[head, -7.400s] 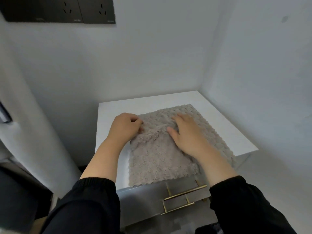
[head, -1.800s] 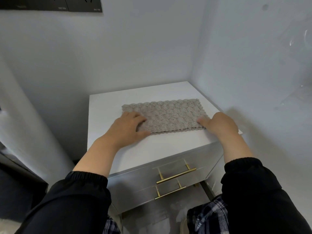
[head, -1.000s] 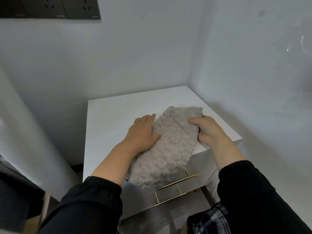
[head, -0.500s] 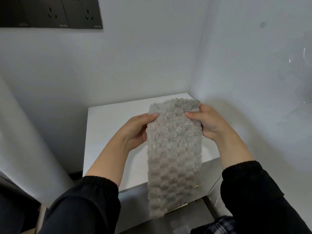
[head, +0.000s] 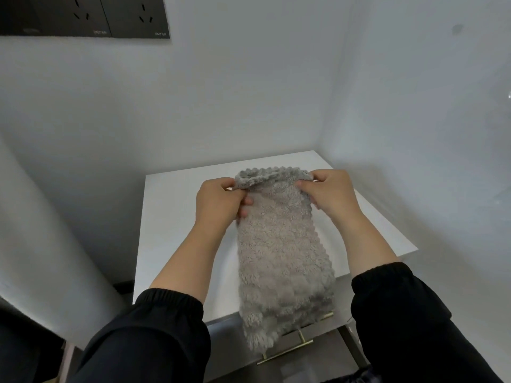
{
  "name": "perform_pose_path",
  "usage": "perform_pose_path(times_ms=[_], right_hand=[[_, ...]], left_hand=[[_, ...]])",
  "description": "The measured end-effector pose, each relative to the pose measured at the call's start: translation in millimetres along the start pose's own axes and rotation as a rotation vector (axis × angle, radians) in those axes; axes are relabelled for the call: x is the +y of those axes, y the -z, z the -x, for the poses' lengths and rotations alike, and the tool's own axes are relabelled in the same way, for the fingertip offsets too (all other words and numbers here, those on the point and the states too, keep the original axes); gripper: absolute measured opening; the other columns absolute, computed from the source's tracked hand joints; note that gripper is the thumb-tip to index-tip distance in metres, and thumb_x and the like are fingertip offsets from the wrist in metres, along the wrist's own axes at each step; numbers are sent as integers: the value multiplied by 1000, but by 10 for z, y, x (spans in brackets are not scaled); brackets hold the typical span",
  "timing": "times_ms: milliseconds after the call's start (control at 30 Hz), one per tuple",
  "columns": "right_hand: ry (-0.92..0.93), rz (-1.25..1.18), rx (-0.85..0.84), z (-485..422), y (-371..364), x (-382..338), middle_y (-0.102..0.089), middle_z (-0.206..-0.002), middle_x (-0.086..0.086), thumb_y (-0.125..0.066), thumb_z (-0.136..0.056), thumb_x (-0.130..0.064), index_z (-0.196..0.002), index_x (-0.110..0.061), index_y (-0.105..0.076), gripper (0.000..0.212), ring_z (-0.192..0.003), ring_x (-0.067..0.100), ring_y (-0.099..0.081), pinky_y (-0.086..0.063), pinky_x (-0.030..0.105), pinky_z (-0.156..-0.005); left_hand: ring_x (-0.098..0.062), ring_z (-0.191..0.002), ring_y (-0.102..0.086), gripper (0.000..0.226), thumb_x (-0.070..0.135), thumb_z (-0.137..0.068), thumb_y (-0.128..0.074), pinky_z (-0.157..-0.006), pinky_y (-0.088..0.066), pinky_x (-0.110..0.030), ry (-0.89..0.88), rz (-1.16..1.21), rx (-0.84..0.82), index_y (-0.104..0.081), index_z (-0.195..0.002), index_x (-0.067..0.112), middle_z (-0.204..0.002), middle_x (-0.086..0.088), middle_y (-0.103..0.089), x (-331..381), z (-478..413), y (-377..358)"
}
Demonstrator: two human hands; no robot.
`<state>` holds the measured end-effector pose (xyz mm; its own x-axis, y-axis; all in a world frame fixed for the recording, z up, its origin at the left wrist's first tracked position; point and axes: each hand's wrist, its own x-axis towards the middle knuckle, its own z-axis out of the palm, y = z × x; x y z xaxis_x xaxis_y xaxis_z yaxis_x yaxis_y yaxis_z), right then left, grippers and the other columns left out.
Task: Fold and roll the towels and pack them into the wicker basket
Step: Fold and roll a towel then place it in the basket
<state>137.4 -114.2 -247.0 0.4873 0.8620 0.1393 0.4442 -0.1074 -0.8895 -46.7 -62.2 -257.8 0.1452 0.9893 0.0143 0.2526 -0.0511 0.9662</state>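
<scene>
Head view. A person is holding one grey fleece towel (head: 279, 252) up above the white cabinet top (head: 171, 217), which is standing in a corner between two pale walls. The towel is hanging as a long narrow strip, apparently doubled lengthwise. Its upper end is sitting over the middle of the top, and its lower end is drooping past the front edge, in front of the brass drawer handles (head: 287, 352).

The left hand (head: 218, 201) is pinching the upper left corner, fingers curled round the cloth. The right hand (head: 329, 194) is gripping the upper right corner the same way. Between them the scalloped top hem is curling over toward the person.

Progress, as judged: folding of this towel is looking complete, and rolling is only beginning at the top hem. The strip is hanging almost wholly unrolled. The wicker basket is not appearing in view, nor are other towels, so packing is not yet done for this piece, and how many remain cannot be told. A dark socket panel (head: 83, 15) is showing on the wall above.
</scene>
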Motion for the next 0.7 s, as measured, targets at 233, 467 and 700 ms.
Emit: perform_pose_path(times_ms=[233,467,700], right_hand=[[-386,-500,-173,84,61,15,-65,-88,14,-44,-96,-25,-86,-7,-62,27,-71,24,-65,-55,37,-66],[-328,-275,-163,194,4,179,-58,-68,9,-67,-85,-1,-79,-8,-58,12,-47,15,-62,-53,22,-47],[-189,86,-118,193,-1,228,-57,-68,5,-72,-80,-3,-100,-11,-61,25,-55,12,-51,-41,22,-51]], left_hand=[[-24,-64,-69,23,31,-94,-52,-54,-56,-27,323,412,-123,-56,-86,9,-85,-10,-64,4,-25,19],[-12,-47,-64,17,-8,-84,-63,-48,-54,-21,288,138,-228,-56,-85,7,-73,-11,-59,-71,-11,89],[-15,-47,-58,40,-5,-80,-69,-45,-48,-21,150,-240,-292,-53,-113,11,-67,-8,-56,-108,8,136]])
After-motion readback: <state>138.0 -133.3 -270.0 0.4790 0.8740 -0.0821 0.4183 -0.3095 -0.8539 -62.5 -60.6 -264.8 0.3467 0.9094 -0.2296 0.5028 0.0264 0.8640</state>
